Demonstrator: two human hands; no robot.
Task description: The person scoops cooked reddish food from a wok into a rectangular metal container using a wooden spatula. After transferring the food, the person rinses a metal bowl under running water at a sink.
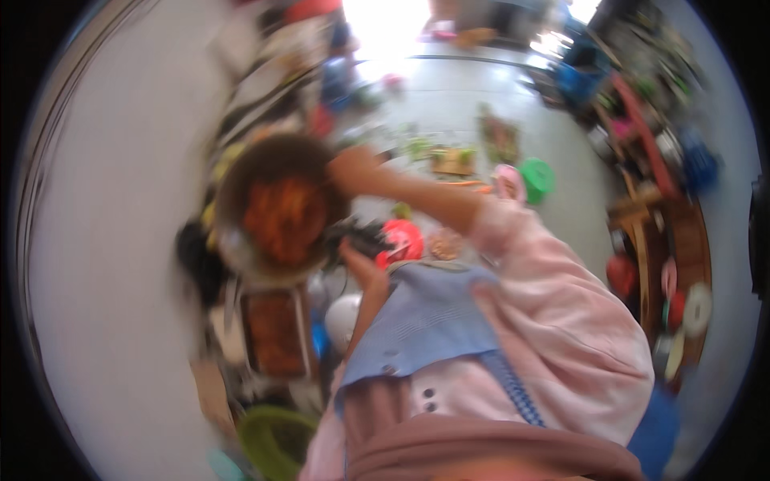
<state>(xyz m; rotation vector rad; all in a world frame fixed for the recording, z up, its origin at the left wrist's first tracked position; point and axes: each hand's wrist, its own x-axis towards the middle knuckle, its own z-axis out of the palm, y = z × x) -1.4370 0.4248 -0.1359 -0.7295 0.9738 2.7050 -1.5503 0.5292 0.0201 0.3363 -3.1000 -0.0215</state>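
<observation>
A large, deep metal pan (231,240), wok-like and tilted, holds orange-red food (283,216) left of the picture's middle. My right hand (355,171) is closed at the upper right of its rim. Lower down, my left hand (366,264) is at the rim's lower right with a dark bunched thing (361,236), perhaps a cloth, against its fingers. Blur hides the exact grip of both hands. Just below the pan lies a rectangular metal tray (305,327) of reddish-brown food.
Crowded goods line the wall at left, with a green basin (258,445) below. Beyond my hands are a red bowl (404,240), a green container (537,179) and vegetables on the tiled floor (559,138). Wooden shelving (686,252) with kitchenware runs along the right wall.
</observation>
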